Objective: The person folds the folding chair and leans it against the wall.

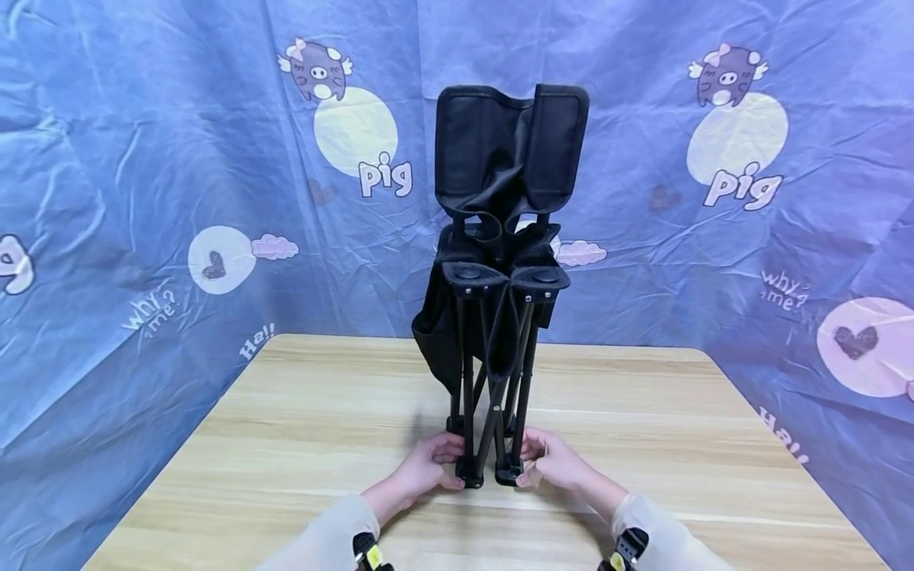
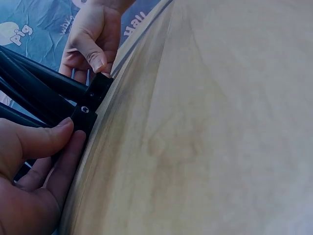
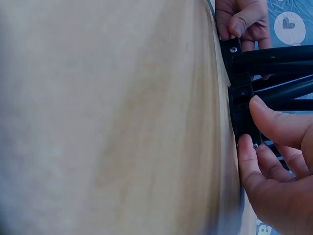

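A folded black camping chair (image 1: 503, 182) stands upright on the wooden table (image 1: 286, 444), its legs bunched together. My left hand (image 1: 447, 468) grips the front left foot (image 1: 469, 478), and my right hand (image 1: 533, 466) grips the front right foot (image 1: 508, 475). In the left wrist view, the left hand (image 2: 71, 133) has its thumb and fingers closed round a black plastic foot (image 2: 84, 116), with the right hand (image 2: 90, 44) beyond it. The right wrist view has the right hand (image 3: 250, 125) pinching its foot (image 3: 243, 115), and the left hand (image 3: 244, 22) behind.
Blue cloth printed with pigs and hearts (image 1: 143, 198) hangs behind and along both sides of the table. The table's left edge (image 1: 178, 444) and right edge (image 1: 778, 444) are near the cloth. Bare wood lies on both sides of the chair.
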Motion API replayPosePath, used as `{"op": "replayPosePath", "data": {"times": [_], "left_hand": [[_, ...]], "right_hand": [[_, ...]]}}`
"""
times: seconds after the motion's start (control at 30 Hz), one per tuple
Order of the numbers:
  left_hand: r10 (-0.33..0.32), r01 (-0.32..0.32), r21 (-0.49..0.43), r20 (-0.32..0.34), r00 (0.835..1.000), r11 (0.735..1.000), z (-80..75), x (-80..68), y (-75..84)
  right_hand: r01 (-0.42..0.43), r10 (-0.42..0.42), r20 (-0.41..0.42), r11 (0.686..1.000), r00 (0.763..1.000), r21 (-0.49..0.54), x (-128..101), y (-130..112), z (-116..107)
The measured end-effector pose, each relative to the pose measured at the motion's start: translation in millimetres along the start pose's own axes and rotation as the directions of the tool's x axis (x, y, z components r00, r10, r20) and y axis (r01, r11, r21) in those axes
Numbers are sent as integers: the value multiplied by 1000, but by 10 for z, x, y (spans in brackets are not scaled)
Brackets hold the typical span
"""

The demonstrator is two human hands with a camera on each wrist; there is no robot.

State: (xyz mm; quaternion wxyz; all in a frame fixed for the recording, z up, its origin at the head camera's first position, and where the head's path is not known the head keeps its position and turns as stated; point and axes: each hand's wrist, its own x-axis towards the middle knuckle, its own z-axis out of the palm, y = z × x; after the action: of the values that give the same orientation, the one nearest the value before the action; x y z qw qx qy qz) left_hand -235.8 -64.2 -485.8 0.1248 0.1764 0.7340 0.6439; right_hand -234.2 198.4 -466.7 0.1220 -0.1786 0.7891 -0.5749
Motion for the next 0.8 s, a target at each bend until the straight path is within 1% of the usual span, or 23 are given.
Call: {"op": "replayPosePath", "data": {"times": [0.13,0.2,0.3,0.5,0.6,0.8], "left_hand": [[1,-1,10,-1,1000,1000,-14,39,-16],[15,-15,19,2,1000,1000,-28,61,-22],[18,-18,13,-3,1000,1000,-41,107,-24],[-28,28,-1,-25,999,1000,-34,219,-20],[-31,32,10,-35,999,999,-40,262,-14],[-30,30,2,-46,999,1000,-72,346,-36]], "right_hand": [[-9,9,-12,1000,1000,21,40,-25,0],[-4,5,-16,1000,1000,17,68,-23,-3],[-7,7,-26,1000,1000,4,114,1,-19],[-18,17,-54,1000,998,-9,188,43,-56],[-11,11,-64,1000,998,-1,224,47,-63],[-12,14,-82,1000,997,21,303,31,-72]]}}
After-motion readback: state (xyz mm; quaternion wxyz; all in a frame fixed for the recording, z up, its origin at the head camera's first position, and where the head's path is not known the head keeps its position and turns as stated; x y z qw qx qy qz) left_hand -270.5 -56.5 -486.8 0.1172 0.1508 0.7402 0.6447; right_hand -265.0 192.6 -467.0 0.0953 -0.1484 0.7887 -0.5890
